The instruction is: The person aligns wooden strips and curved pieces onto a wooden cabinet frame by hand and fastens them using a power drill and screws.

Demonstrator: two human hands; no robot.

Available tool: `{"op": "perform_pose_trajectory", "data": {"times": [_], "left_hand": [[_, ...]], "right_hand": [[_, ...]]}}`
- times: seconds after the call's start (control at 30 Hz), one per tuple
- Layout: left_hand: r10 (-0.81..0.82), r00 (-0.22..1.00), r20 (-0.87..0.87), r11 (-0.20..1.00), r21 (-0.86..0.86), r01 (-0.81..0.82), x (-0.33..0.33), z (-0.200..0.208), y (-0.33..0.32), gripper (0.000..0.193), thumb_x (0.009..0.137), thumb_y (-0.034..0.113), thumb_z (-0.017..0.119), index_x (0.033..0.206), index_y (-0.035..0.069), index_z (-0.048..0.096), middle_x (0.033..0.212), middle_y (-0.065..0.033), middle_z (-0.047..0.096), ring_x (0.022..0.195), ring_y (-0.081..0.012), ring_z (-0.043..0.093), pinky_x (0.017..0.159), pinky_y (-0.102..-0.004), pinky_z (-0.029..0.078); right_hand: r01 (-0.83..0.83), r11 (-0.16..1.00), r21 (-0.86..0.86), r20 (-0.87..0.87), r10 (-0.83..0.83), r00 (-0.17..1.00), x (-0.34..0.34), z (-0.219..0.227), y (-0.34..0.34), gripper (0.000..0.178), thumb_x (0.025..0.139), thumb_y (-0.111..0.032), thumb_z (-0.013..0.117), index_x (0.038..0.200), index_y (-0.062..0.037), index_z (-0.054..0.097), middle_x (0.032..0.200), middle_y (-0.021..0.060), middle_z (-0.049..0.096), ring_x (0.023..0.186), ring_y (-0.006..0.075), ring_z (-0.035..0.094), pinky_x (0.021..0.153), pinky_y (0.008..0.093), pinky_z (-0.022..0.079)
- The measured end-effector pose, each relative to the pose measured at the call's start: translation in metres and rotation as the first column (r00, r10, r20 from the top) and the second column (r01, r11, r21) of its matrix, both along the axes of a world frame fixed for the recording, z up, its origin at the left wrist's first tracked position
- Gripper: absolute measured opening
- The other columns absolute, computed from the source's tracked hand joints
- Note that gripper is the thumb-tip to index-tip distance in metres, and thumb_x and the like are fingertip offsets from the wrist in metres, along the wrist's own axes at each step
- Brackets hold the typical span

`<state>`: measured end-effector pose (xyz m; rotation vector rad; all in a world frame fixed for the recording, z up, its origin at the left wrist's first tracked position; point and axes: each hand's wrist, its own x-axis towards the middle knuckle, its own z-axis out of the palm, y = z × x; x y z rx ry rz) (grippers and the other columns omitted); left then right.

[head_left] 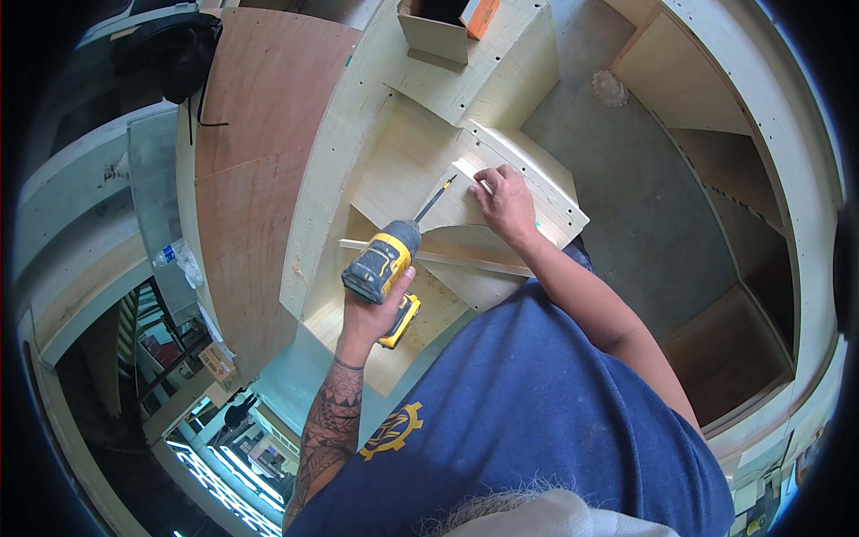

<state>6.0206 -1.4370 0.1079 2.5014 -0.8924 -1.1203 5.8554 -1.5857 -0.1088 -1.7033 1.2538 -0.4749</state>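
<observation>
A yellow-and-black cordless drill driver (385,259) is in my left hand (371,313), which is wrapped round its handle. Its long bit points up and to the right, and the tip comes close to the end of a pale wooden strip (462,168). My right hand (506,204) is closed at that strip, with thumb and fingertips pinched on it near the end. The strip lies along a plywood panel (412,148), beside a raised board with holes (528,174). Whether a screw sits at the bit's tip is too small to tell.
A thin wooden divider (474,259) crosses the cabinet below my hands. An open cardboard box (436,34) stands on the plywood top at the back. Curved plywood shelving (734,179) rises on the right; a crumpled pale lump (610,89) lies on the grey floor (626,179). A reddish-brown plywood sheet (259,170) is at left.
</observation>
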Motion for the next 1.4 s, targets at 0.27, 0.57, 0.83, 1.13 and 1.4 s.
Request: {"op": "perform_pose_trajectory", "data": {"times": [0.27,0.57,0.83,1.13,1.4], "left_hand": [[-0.045,0.999,0.001,0.995,0.094,0.044,0.010,0.034,-0.056,0.043,0.093,0.029,0.083,0.122,-0.002,0.073,0.111,-0.0139,0.079,0.101,-0.0221,0.077,0.089,-0.0369,0.061],[-0.102,0.995,-0.007,0.988,0.117,0.103,0.016,0.037,-0.070,0.042,0.092,0.027,0.084,0.123,0.000,0.072,0.115,-0.0135,0.079,0.105,-0.0225,0.077,0.094,-0.0383,0.059],[-0.119,0.993,-0.024,0.981,0.151,0.121,0.020,0.031,-0.077,0.044,0.092,0.028,0.083,0.124,0.000,0.071,0.116,-0.0136,0.078,0.108,-0.0232,0.076,0.096,-0.0385,0.059],[-0.152,0.988,-0.022,0.979,0.138,0.153,0.023,0.021,-0.077,0.042,0.093,0.029,0.083,0.123,0.001,0.072,0.115,-0.0142,0.078,0.106,-0.0241,0.076,0.094,-0.0394,0.059],[-0.155,0.988,-0.010,0.972,0.174,0.154,0.015,0.018,-0.084,0.035,0.095,0.028,0.080,0.116,0.001,0.072,0.092,-0.0063,0.070,0.082,-0.0153,0.068,0.075,-0.0334,0.055]], "right_hand": [[0.011,1.000,0.014,0.013,-0.011,1.000,-0.001,-0.001,0.000,0.022,0.096,-0.030,0.076,0.110,-0.0123,0.076,0.111,0.0137,0.068,0.105,0.0345,0.067,0.090,0.0484,0.055],[0.029,0.999,0.019,0.023,-0.029,0.999,0.000,-0.003,0.000,0.022,0.095,-0.030,0.077,0.109,-0.0130,0.076,0.110,0.0124,0.067,0.105,0.0335,0.067,0.088,0.0483,0.054],[0.028,0.999,0.025,0.021,-0.028,0.999,0.000,-0.002,0.000,0.022,0.095,-0.029,0.077,0.109,-0.0130,0.076,0.110,0.0123,0.067,0.104,0.0335,0.067,0.087,0.0486,0.055],[0.031,0.999,0.012,0.032,-0.031,0.999,0.001,-0.002,0.001,0.021,0.094,-0.029,0.078,0.108,-0.0134,0.076,0.109,0.0118,0.067,0.103,0.0332,0.067,0.086,0.0488,0.055],[0.020,1.000,0.016,0.017,-0.020,1.000,0.001,-0.003,0.001,0.021,0.095,-0.029,0.077,0.108,-0.0131,0.076,0.110,0.0115,0.067,0.104,0.0329,0.066,0.086,0.0489,0.054]]}}
